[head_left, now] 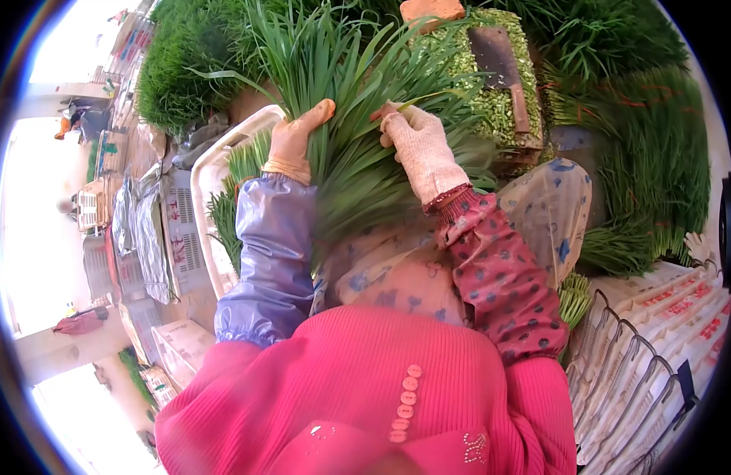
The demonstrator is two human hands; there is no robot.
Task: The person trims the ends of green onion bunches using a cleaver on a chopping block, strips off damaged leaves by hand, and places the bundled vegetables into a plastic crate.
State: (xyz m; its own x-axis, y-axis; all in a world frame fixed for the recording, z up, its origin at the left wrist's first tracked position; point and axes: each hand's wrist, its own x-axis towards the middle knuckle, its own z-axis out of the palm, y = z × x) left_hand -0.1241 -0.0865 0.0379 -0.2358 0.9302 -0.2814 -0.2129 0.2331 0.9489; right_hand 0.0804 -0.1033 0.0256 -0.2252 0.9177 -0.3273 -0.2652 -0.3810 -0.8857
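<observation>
A large fan of long green Chinese chives [345,119] spreads over my lap, its lower leaves blurred. My left hand [294,142], in a tan glove with an orange-stained thumb, grips the left side of the chives; its fingers are hidden behind the leaves. On the right side my right hand [417,142], in a whitish knit glove, has its fingers closed in a pinch on a few chive leaves. At my left stands a white plastic crate [215,198] with bundled chives in it.
A cleaver [500,67] lies on a block covered with chopped green bits [476,111], with an orange brick [431,9] behind. Heaped chives [183,63] fill the far left; tied bundles [650,142] are stacked at right. White bags [642,340] with dark wire hooks lie near right.
</observation>
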